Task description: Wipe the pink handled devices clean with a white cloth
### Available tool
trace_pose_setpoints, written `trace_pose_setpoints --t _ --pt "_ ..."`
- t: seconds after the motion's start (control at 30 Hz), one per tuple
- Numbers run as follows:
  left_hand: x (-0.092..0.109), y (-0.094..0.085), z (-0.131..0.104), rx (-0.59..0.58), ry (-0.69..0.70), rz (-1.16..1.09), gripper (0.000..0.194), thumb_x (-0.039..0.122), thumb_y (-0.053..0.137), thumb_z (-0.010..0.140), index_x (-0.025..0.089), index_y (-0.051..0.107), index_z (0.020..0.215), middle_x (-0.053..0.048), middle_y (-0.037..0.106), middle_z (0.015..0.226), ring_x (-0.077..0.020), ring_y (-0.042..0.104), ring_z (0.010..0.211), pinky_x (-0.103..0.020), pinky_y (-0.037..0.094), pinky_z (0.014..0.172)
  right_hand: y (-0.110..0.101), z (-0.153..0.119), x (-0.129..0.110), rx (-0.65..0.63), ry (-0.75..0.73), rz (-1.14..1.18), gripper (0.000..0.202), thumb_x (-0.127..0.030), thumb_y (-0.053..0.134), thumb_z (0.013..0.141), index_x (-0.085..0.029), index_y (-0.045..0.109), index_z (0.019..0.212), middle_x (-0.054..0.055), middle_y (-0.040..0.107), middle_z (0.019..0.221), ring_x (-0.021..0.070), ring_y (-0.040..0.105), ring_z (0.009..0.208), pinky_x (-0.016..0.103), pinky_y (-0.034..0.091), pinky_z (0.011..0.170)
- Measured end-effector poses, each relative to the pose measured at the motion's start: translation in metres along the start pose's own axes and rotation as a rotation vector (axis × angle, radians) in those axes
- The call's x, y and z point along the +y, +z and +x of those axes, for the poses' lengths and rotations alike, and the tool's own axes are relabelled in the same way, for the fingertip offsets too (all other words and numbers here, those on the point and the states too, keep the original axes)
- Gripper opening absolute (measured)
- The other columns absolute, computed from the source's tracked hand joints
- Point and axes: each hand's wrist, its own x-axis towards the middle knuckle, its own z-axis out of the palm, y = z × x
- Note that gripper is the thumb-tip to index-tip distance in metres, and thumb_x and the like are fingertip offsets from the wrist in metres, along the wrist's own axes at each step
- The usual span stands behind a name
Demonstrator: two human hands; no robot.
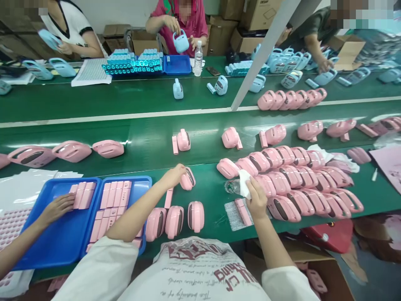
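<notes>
My left hand (175, 174) is closed on the upper left edge of a pink device (188, 179) at the near edge of the green belt. A pink bar (168, 198) lies just below it. Three pink devices (174, 221) stand nearer to me. My right hand (257, 196) holds a white cloth (244, 184) beside a clear bottle (232, 187) lying on its side. Below that hand, another pink bar (243, 212) rests on a clear bubble-wrap sheet (233, 216). Rows of pink devices (290, 177) fill the table to the right.
Two blue trays (56, 246) are at the left; another person's hand (59, 205) touches pink bars in one. Pink devices (108, 149) sit along the belt. Across it, people handle light blue devices (181, 42). A slanted grey post (266, 54) rises from the belt divider.
</notes>
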Motion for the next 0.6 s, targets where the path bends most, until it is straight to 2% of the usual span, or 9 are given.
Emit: trace_pose_setpoints --t 0.13,0.2,0.27,0.4,0.47,0.5,0.53,0.57,0.6 --pt "0.016 0.018 0.006 -0.050 0.083 -0.071 0.032 0.009 0.044 0.075 0.022 0.065 0.096 -0.003 0.060 0.123 -0.0207 0.060 0.106 -0.028 0.044 0.093 0.010 0.004 0.007 0.017 0.105 0.055 0.036 -0.037 0.038 0.089 -0.012 0.064 0.098 0.016 0.062 0.112 0.0202 0.059 0.111 0.038 0.050 0.097" --pt "0.018 0.021 0.009 -0.067 0.131 -0.102 0.042 0.003 0.044 0.069 0.022 0.066 0.099 -0.002 0.051 0.137 -0.0203 0.052 0.122 -0.028 0.038 0.103 0.009 0.013 0.005 0.132 0.185 0.083 0.035 -0.036 0.040 0.089 -0.012 0.063 0.096 0.016 0.064 0.107 0.0204 0.061 0.107 0.039 0.051 0.095" --pt "0.017 0.023 0.011 -0.062 0.144 -0.140 0.054 0.001 0.040 0.068 0.020 0.063 0.114 -0.003 0.041 0.146 -0.0183 0.041 0.133 -0.028 0.030 0.110 0.003 0.022 0.003 0.270 0.286 0.119 0.033 -0.037 0.045 0.088 -0.010 0.062 0.095 0.015 0.064 0.105 0.0207 0.061 0.105 0.040 0.050 0.096" --pt "0.010 0.032 0.012 0.014 0.073 -0.221 0.064 0.017 0.042 0.082 0.012 0.032 0.145 -0.013 0.023 0.154 -0.0210 0.022 0.142 -0.036 0.017 0.117 -0.021 0.028 0.023 0.582 0.659 0.233 0.044 -0.046 0.058 0.079 -0.009 0.059 0.102 0.015 0.061 0.108 0.0235 0.060 0.104 0.043 0.048 0.097" --pt "0.006 0.042 0.010 0.074 0.008 -0.269 0.084 0.034 0.052 0.081 0.006 0.011 0.150 -0.020 0.013 0.155 -0.0264 0.016 0.143 -0.040 0.015 0.117 -0.035 0.025 0.050 0.850 0.879 0.326 0.052 -0.052 0.054 0.077 -0.009 0.055 0.106 0.016 0.059 0.108 0.0249 0.061 0.098 0.044 0.052 0.089" --pt "0.003 0.048 0.009 0.101 -0.020 -0.288 0.098 0.039 0.059 0.077 0.003 0.004 0.149 -0.024 0.009 0.154 -0.0291 0.013 0.144 -0.041 0.015 0.116 -0.043 0.022 0.066 0.897 0.919 0.345 0.055 -0.054 0.043 0.081 -0.008 0.052 0.111 0.017 0.057 0.111 0.0258 0.060 0.099 0.046 0.052 0.086" --pt "0.001 0.055 0.007 0.122 -0.037 -0.298 0.109 0.042 0.065 0.071 0.000 0.000 0.148 -0.027 0.007 0.153 -0.0313 0.011 0.144 -0.042 0.015 0.116 -0.050 0.020 0.081 0.882 0.926 0.367 0.058 -0.055 0.035 0.083 -0.007 0.051 0.112 0.018 0.056 0.111 0.0268 0.060 0.100 0.048 0.052 0.084" --pt "-0.001 0.061 0.005 0.139 -0.036 -0.300 0.116 0.043 0.070 0.066 -0.001 0.000 0.148 -0.029 0.006 0.153 -0.0332 0.009 0.143 -0.044 0.015 0.116 -0.057 0.017 0.093 0.793 0.887 0.392 0.061 -0.057 0.030 0.084 -0.007 0.052 0.112 0.017 0.056 0.109 0.0277 0.060 0.099 0.049 0.052 0.082" --pt "-0.003 0.066 0.004 0.146 -0.018 -0.287 0.119 0.042 0.073 0.062 0.000 0.002 0.148 -0.029 0.006 0.153 -0.0346 0.007 0.143 -0.046 0.015 0.116 -0.064 0.014 0.103 0.602 0.775 0.389 0.065 -0.059 0.024 0.086 -0.007 0.052 0.113 0.018 0.056 0.108 0.0279 0.060 0.100 0.048 0.052 0.082"
